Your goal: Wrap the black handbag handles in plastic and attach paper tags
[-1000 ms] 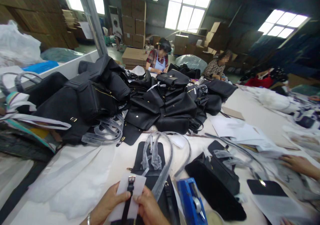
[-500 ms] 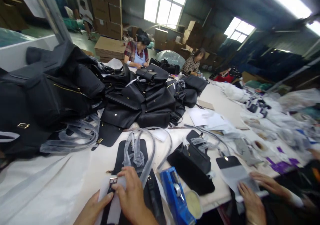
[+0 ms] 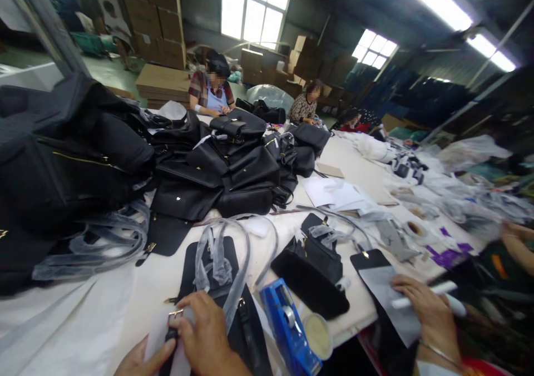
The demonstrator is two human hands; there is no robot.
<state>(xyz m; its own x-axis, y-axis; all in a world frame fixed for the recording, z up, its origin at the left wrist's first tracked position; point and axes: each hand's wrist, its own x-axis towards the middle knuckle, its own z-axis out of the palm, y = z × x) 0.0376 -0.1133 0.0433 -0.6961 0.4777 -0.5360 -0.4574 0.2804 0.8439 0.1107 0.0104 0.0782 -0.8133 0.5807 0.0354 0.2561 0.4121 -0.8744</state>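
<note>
A black bag lies flat before me, its clear-wrapped straps looped over the top. My right hand pinches a black buckle strap with a gold buckle at the bag's left side. My left hand grips the lower part of the same strap, its thumb pressed on it. White wrapping paper lies around the strap under both hands. Right of the bag stands a blue tape dispenser, with a round tub beside it.
Piles of black bags fill the table's left and middle. Another black bag lies right of mine. Farther right, a co-worker's hand handles white paper on a black piece. Several people sit at the far side.
My view has turned slightly, shifting most things left. My hands stay on the buckle strap. The co-worker's hand at right now has a white roll by it.
</note>
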